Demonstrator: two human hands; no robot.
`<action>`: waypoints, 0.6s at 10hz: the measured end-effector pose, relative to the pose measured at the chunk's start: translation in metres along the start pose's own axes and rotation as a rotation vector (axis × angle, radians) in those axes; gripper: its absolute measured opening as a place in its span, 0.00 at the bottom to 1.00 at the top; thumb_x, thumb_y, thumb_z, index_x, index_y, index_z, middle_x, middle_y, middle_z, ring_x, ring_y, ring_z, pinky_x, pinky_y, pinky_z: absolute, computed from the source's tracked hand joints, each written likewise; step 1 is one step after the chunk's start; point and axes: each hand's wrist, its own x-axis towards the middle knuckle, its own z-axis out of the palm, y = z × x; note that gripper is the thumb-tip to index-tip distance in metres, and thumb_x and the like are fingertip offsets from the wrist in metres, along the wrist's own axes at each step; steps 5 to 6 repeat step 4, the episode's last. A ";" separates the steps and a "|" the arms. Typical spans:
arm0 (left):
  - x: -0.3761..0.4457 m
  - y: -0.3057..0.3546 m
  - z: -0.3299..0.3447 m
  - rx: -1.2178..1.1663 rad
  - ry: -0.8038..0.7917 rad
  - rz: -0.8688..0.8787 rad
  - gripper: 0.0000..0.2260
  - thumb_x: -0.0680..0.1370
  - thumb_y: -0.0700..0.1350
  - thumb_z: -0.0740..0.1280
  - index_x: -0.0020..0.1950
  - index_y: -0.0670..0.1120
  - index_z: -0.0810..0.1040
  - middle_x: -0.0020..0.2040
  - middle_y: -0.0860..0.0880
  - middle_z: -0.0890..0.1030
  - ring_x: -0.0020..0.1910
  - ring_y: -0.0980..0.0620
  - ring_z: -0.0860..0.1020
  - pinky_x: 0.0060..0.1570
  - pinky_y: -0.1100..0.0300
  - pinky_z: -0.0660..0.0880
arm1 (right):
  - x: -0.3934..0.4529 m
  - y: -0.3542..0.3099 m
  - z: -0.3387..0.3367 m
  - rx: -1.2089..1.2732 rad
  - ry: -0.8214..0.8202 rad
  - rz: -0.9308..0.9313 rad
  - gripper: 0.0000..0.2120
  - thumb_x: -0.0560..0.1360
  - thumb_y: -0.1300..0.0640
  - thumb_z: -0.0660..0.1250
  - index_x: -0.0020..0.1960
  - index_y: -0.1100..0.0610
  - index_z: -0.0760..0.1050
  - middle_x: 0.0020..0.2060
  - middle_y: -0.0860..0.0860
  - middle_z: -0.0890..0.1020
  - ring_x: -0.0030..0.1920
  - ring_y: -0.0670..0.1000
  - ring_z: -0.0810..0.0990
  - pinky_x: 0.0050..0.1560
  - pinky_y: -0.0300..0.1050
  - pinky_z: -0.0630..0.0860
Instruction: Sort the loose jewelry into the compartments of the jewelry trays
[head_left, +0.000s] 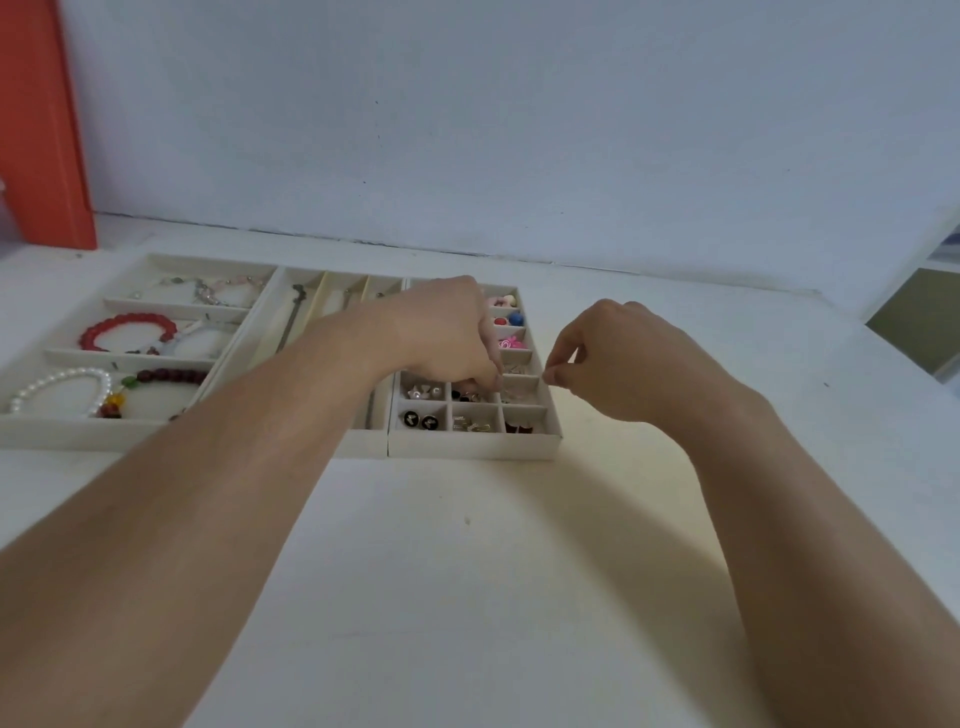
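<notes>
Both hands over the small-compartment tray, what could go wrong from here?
1. The left hand reaches into a cell of the grid tray among already sorted earrings; its fingers could knock pieces into neighbouring cells.
2. The right hand pinches something too small to identify, at the tray's right wall; if the grip slips, it may fall onto the white table, where it would be hard to spot.
3. The left forearm crosses over the middle tray and could nudge it.
</notes>
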 end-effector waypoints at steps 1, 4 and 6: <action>0.002 -0.005 -0.003 -0.110 0.149 -0.023 0.02 0.73 0.49 0.77 0.43 0.53 0.87 0.42 0.58 0.84 0.39 0.60 0.79 0.39 0.64 0.71 | 0.009 0.007 0.011 0.177 0.025 0.046 0.08 0.79 0.44 0.68 0.48 0.48 0.81 0.37 0.47 0.85 0.38 0.48 0.81 0.39 0.44 0.75; -0.012 -0.121 -0.069 0.000 0.477 -0.464 0.26 0.77 0.55 0.71 0.71 0.44 0.74 0.73 0.43 0.73 0.71 0.43 0.72 0.68 0.53 0.67 | 0.033 0.009 0.034 0.339 -0.058 0.145 0.23 0.83 0.44 0.59 0.44 0.61 0.81 0.36 0.54 0.85 0.35 0.55 0.80 0.45 0.50 0.79; -0.012 -0.121 -0.069 0.000 0.477 -0.464 0.26 0.77 0.55 0.71 0.71 0.44 0.74 0.73 0.43 0.73 0.71 0.43 0.72 0.68 0.53 0.67 | 0.033 0.009 0.034 0.339 -0.058 0.145 0.23 0.83 0.44 0.59 0.44 0.61 0.81 0.36 0.54 0.85 0.35 0.55 0.80 0.45 0.50 0.79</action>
